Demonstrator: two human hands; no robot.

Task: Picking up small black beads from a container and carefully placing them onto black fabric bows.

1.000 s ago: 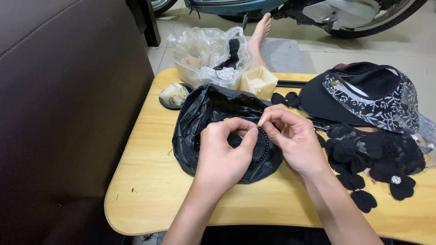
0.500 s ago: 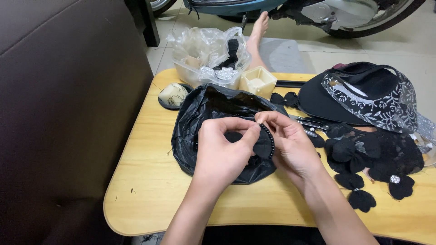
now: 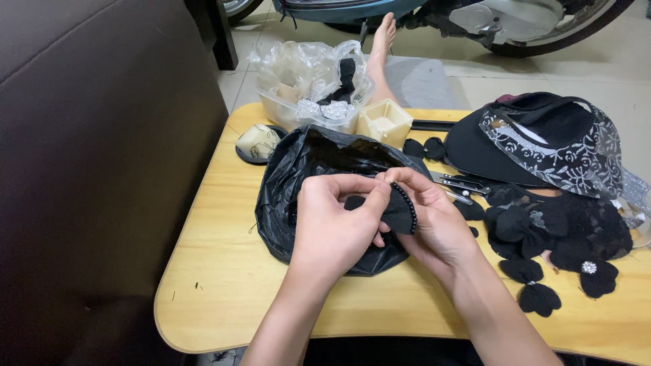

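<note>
On the table (image 3: 224,285), a bag (image 3: 298,176) lies at the middle. The left hand (image 3: 332,224) and right hand (image 3: 430,217) meet above the bag's near part, with a fabric piece (image 3: 400,213) between them. Far of the bag sit a tub (image 3: 305,95) and, to its right, a small box (image 3: 384,122). A dish (image 3: 256,144) lies left of the bag, near the tub. A visor (image 3: 542,139) sits at the far right. Clips (image 3: 458,186) lie between bag and visor. Fabric flowers (image 3: 556,237) spread near of the visor, at the right. A foot (image 3: 384,34) rests on the floor beyond the table.
</note>
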